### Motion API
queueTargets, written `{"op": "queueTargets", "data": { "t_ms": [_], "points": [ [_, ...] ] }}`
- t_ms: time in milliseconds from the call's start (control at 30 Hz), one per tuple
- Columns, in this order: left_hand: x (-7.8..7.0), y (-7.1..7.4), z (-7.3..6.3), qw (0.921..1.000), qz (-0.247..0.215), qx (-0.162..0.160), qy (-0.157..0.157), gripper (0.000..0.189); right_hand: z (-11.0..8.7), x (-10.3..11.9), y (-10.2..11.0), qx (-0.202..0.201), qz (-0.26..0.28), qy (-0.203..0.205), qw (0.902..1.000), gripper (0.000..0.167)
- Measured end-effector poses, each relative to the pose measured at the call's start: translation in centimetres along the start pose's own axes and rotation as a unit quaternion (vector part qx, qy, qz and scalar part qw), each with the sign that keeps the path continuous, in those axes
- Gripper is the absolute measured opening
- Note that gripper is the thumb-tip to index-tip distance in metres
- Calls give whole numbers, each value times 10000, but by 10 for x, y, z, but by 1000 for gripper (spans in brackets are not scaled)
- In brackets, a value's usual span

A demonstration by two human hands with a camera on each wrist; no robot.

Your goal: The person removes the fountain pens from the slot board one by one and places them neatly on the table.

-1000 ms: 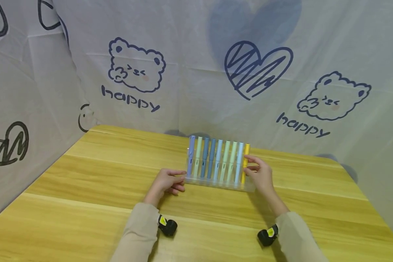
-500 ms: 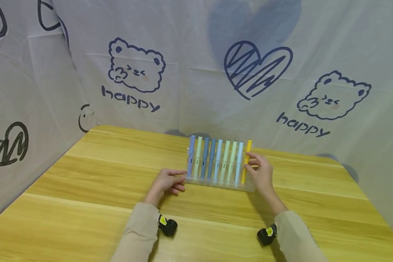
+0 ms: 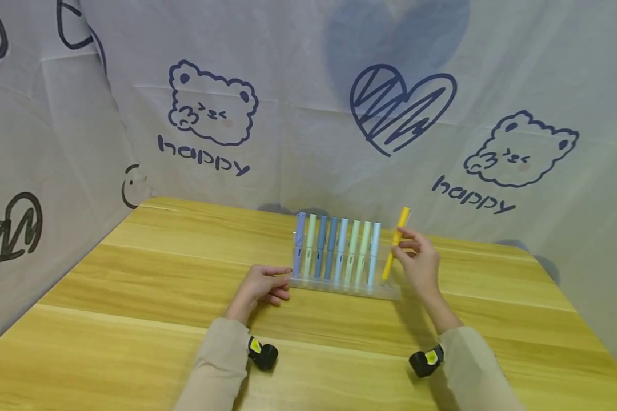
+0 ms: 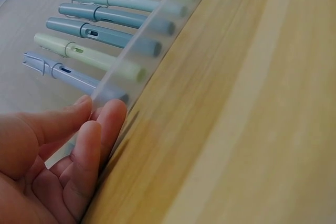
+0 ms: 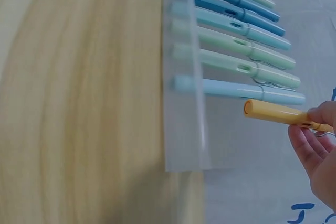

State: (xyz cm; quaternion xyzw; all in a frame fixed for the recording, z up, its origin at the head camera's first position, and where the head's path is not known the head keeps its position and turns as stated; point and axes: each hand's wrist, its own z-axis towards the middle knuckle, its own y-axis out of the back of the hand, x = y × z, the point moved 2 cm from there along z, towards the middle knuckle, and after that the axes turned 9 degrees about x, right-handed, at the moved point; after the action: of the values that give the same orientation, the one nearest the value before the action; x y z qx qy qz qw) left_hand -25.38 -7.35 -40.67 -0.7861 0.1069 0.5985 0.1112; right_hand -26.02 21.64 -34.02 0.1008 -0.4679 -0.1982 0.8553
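Note:
A yellow pen (image 3: 397,242) is pinched between thumb and fingers of my right hand (image 3: 419,264), tilted to the right. Its lower end (image 5: 257,109) is out of the front trough in the right wrist view. The clear pen stand (image 3: 339,287) holds a row of capped pens standing side by side: a lavender one (image 3: 299,245) at the left end, then green and blue ones, with a light blue pen (image 3: 374,254) at the right. My left hand (image 3: 261,285) grips the stand's left end; in the left wrist view its thumb and fingertips (image 4: 111,116) pinch the trough's edge.
The stand rests on a wood-grain table (image 3: 149,297), near its back edge. Behind hangs a white cloth (image 3: 298,137) printed with bears and a heart. A small black camera (image 3: 263,354) sits on each wrist.
My right hand has drawn the yellow pen up and out of the stand's right end, moving it to the right and tilting it. My left hand stays at the stand's left end.

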Motion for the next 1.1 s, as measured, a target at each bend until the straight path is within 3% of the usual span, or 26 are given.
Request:
{"op": "queueTargets", "data": {
  "t_ms": [333,733,1000,1033,1100],
  "points": [
    [2,0,3,10000,-23,10,17,33,-1,5,16,30,-3,-340,9994,36],
    [2,1,3,10000,-9,18,0,33,-6,-5,28,267,-136,-622,9976,36],
    [2,1,2,10000,-21,24,14,33,-8,-19,31,662,88,-1180,9908,38],
    [2,1,2,10000,-29,26,15,33,-7,-32,33,777,389,-1069,9905,37],
    [2,1,2,10000,-43,28,18,33,-7,-37,34,844,564,-1122,9885,37]
  ]
}}
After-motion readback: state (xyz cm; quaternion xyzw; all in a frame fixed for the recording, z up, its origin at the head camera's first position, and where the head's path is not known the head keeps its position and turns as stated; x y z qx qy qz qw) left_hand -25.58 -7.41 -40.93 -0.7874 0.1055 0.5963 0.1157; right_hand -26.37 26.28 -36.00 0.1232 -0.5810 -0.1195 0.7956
